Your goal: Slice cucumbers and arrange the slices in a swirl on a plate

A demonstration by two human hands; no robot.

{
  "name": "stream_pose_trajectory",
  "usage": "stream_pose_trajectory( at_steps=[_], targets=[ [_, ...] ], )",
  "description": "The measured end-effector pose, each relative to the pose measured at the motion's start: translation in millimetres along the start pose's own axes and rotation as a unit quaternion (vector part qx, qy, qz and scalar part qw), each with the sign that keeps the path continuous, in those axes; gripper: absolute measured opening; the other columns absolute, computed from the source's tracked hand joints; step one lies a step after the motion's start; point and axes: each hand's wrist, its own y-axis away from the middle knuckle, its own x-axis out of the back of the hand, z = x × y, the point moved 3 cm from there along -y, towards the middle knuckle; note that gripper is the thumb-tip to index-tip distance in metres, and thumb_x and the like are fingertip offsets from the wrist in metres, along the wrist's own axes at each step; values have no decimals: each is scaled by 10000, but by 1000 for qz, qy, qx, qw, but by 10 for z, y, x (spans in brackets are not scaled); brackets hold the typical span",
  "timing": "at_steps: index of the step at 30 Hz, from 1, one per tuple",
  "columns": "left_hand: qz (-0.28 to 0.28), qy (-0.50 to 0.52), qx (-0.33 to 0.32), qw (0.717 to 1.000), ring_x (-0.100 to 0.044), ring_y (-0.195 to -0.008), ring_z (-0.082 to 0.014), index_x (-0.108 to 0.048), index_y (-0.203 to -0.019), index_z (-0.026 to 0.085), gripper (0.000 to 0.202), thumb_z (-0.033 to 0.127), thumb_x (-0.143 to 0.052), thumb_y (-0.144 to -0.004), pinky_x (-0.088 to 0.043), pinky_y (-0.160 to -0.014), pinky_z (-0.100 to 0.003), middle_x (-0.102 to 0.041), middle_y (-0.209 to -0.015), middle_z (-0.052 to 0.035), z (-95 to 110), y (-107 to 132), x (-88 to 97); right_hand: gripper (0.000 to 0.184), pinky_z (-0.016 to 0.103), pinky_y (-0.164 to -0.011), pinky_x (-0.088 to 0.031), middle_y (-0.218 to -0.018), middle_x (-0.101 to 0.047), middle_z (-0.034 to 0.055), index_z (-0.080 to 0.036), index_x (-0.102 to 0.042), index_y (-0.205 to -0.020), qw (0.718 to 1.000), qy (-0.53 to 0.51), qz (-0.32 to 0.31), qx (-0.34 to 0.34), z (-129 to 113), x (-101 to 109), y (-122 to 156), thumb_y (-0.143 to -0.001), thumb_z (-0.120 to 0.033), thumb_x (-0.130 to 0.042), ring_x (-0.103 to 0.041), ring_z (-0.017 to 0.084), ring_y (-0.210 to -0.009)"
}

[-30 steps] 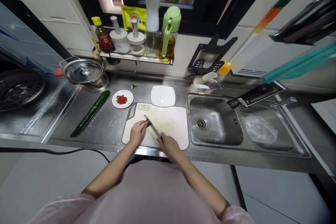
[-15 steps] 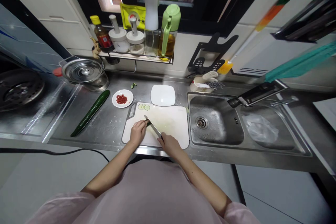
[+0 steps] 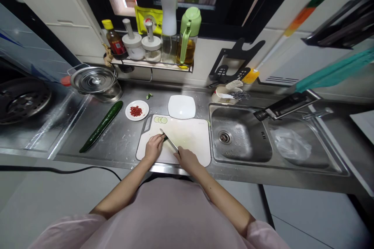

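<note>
A white cutting board [image 3: 193,140] lies on the steel counter in front of me. My left hand [image 3: 153,148] is curled over a small dark green cucumber piece [image 3: 165,137], pinning it to the board. My right hand [image 3: 187,159] is closed round the handle of a knife [image 3: 168,140], whose blade rests against the piece beside my left fingertips. Three pale cucumber slices [image 3: 160,120] lie at the board's far left corner.
A whole cucumber [image 3: 101,126] lies on the counter to the left. Beyond the board are a small dish of red bits [image 3: 136,110] and a white square plate [image 3: 181,106]. A steel pot [image 3: 94,81] stands far left, a sink [image 3: 239,136] right, and a condiment rack [image 3: 152,60] behind.
The knife and both hands have stayed at the same spot on the board, shifting only slightly. The view has wobbled a little.
</note>
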Motion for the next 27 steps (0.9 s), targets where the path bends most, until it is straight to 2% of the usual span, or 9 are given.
stream_pose_trajectory(
  at_steps=[27],
  targets=[
    [13,-8,2,1000,-614,-985,-188,-668,-1047,222,251,249,-446,-933,-499,-873,-345,-683,-1063,-69,6,5,-11,265,298,-703,-384,-1010,-664,134,-179,-505,-1100,1000,5,-10,-4,21,-100,-76,-971,-362,-363,-622,241,-939]
  ],
)
